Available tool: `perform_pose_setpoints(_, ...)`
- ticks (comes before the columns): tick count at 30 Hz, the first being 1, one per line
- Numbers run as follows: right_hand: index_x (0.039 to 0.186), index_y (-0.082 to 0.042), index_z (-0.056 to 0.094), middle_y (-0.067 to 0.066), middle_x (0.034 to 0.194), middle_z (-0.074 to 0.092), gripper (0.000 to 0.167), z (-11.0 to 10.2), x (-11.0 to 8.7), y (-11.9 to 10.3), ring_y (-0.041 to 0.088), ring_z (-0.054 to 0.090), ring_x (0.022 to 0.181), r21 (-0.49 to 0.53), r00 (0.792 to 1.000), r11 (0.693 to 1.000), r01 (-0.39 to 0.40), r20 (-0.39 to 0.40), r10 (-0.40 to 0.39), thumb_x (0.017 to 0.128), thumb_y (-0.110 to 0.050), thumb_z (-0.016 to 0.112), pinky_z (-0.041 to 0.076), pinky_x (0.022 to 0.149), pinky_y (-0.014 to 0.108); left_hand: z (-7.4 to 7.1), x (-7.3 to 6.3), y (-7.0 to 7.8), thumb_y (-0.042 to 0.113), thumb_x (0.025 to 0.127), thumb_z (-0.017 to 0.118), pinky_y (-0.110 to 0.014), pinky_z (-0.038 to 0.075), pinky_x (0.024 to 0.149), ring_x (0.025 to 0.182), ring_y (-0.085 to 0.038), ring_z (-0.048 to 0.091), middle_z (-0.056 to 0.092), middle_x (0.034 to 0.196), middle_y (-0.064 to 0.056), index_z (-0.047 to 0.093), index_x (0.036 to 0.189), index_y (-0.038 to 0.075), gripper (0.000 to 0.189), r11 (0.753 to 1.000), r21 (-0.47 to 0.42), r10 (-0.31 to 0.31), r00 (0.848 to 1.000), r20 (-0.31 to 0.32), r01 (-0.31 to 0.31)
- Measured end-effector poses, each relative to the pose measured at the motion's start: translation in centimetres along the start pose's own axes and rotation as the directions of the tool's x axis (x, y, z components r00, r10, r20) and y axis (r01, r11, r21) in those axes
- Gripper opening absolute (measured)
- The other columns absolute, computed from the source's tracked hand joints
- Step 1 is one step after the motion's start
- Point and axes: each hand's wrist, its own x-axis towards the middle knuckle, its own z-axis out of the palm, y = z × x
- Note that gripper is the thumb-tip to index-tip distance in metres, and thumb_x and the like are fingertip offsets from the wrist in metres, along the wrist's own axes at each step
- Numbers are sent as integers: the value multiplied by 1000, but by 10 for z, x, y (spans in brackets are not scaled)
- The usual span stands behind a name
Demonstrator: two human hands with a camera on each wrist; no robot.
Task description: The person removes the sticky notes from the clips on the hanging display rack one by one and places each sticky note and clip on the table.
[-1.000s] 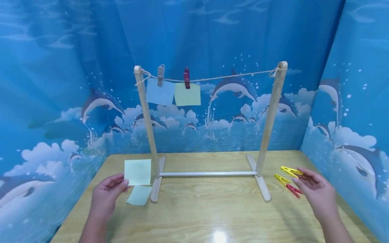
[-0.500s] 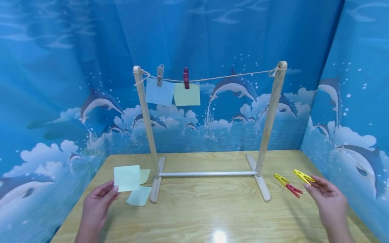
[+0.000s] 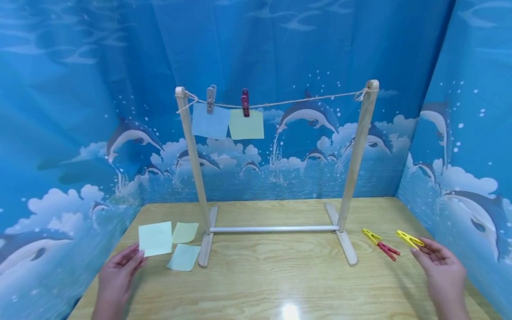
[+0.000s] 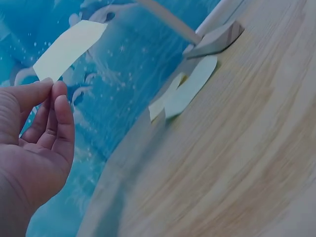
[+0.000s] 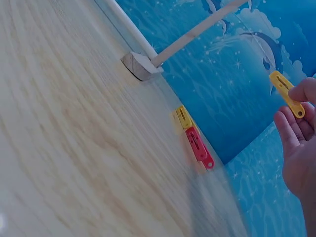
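My left hand (image 3: 120, 271) pinches a pale green sticky note (image 3: 155, 239) by its lower left corner, raised above the table's left side. In the left wrist view thumb and fingertips meet at the edge of that note (image 4: 69, 49). Two more notes lie on the table beside it, a yellowish one (image 3: 185, 233) and a greenish one (image 3: 184, 257). My right hand (image 3: 442, 271) holds a yellow clothespin (image 3: 410, 239) between thumb and fingers, up off the table. Left of it a yellow clothespin (image 3: 371, 236) and a red clothespin (image 3: 388, 251) lie end to end.
A wooden stand (image 3: 356, 164) with a string (image 3: 304, 101) across its top stands mid-table. From the string hang a blue note (image 3: 210, 122) under a grey clothespin (image 3: 210, 98) and a yellow-green note (image 3: 246, 126) under a dark red clothespin (image 3: 245, 102). Dolphin-print curtains surround the table.
My left hand has drawn the note left and down, uncovering the yellowish note on the table. My right hand has carried the yellow clothespin to the right and slightly down.
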Motion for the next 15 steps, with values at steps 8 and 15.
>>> perform_pose_setpoints(8,105,-17,72,-14,88,70,32,-11,11,5,-2,66,78,39,998,999,-24,52,22,79,-2,80,54,66,14,-17,7,-5,-13,85,67,-23,57,70,70,-10,70,72,82,2,78,96,14,31,985,164,-52,997,-57,60)
perform_pose_setpoints(15,115,-21,69,-20,83,69,41,-20,28,13,-3,66,74,-138,990,985,-107,81,119,78,-20,84,54,63,15,-29,18,-10,-6,84,73,-23,58,70,71,-7,69,71,81,7,77,91,26,32,925,351,-107,987,-119,143)
